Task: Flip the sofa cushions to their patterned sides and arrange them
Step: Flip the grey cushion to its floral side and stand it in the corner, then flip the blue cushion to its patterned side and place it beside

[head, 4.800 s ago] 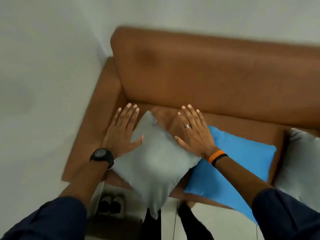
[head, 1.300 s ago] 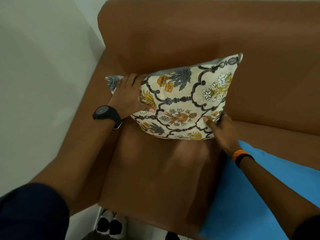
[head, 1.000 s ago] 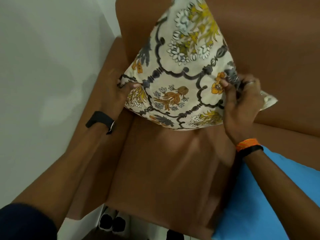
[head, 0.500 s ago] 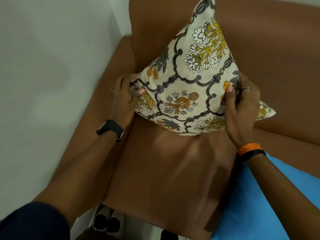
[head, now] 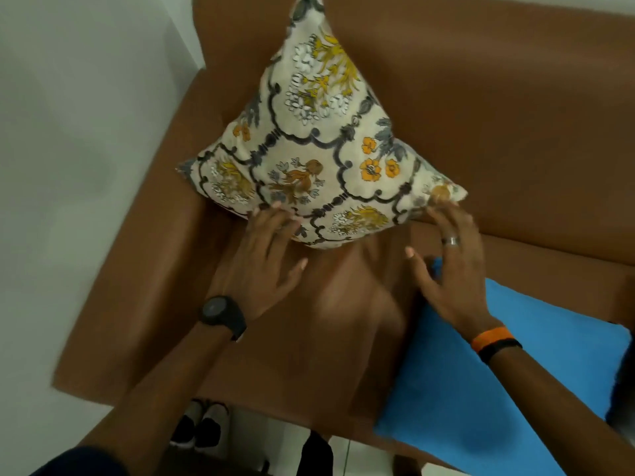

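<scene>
A cream cushion (head: 319,139) with a floral pattern of yellow, orange and grey stands on one corner in the left corner of the brown sofa (head: 498,125), leaning on the backrest with its pattern facing me. My left hand (head: 264,266), fingers spread, touches its lower left edge with the fingertips. My right hand (head: 450,266) is open just below the cushion's right corner, fingertips at the fabric. A plain blue cushion (head: 488,383) lies flat on the seat at the right, under my right forearm.
The sofa's left armrest (head: 137,276) runs beside a white wall (head: 75,132). A pair of shoes (head: 199,427) sits on the floor below the seat's front edge. A dark edge of another object (head: 622,383) shows at the far right.
Both hands have let go of the patterned cushion's sides and dropped to its lower edge, fingers now spread. The cushion stays propped on its corner against the backrest.
</scene>
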A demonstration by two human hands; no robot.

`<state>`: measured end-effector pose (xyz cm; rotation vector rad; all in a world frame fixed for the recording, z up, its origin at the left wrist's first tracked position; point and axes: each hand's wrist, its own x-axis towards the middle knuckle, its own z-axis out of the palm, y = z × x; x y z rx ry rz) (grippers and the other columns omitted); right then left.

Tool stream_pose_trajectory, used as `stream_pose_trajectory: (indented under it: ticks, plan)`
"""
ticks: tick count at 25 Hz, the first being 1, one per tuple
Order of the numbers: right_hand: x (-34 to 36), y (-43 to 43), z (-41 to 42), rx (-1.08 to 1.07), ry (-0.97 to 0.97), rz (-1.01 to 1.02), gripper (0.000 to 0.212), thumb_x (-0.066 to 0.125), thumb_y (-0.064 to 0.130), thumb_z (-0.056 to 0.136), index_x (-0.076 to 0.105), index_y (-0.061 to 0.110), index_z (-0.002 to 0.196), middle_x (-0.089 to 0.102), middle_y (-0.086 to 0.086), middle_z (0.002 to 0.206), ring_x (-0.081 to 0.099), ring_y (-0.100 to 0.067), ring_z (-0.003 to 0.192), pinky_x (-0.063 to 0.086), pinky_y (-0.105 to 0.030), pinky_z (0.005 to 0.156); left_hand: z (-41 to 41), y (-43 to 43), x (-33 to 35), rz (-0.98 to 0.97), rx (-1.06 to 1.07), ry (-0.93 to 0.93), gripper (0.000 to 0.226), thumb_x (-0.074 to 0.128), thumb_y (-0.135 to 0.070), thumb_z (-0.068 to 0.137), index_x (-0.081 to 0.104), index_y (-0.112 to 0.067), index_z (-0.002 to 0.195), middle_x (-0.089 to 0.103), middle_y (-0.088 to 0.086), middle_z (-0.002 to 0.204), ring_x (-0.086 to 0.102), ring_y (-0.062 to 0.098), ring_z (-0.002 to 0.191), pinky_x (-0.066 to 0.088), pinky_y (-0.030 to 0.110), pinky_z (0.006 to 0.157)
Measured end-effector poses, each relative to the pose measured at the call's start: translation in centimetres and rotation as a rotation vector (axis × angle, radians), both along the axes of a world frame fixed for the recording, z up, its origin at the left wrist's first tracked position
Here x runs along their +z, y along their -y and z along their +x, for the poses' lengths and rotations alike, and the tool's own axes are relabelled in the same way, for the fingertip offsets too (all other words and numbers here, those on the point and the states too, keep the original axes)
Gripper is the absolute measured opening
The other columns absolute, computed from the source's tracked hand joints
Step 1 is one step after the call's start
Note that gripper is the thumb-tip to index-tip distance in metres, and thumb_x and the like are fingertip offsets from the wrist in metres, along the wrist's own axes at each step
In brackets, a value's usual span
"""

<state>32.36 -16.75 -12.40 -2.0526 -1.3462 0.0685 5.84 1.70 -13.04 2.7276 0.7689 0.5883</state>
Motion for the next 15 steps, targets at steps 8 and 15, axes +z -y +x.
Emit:
stream_pose_trajectory:
  ticks: [8,15]
  plan:
    - [-6.8,26.2,7.0,0.169,0.084,-0.345,0.064,0.057,0.034,0.094,0.045,0.016,0.154,0.038,-0.013,0.168,0.031,-0.032,0.158,0.030,-0.063,0.124,2.7,22.8,-10.7,0.028,-0.569,-0.501,0.114,0.080,-0.041,0.075,0.013,-0.015,0.163,0.012,0.012,0.172,0.016,0.032,0.157,0.013,0.051,0.127]
    - [-12.4,41.3,12.7,0.291,0.350,-0.450,0.108,0.055,-0.011,0.069,0.023,0.025,0.165,0.008,-0.008,0.178,0.015,-0.033,0.163,0.017,-0.049,0.131,4.9,25.7,-13.3,0.054,-0.531,-0.662,0.141,0.093,-0.027,0.054,0.005,-0.020,0.165,0.013,0.023,0.169,0.030,0.043,0.150,0.033,0.055,0.122]
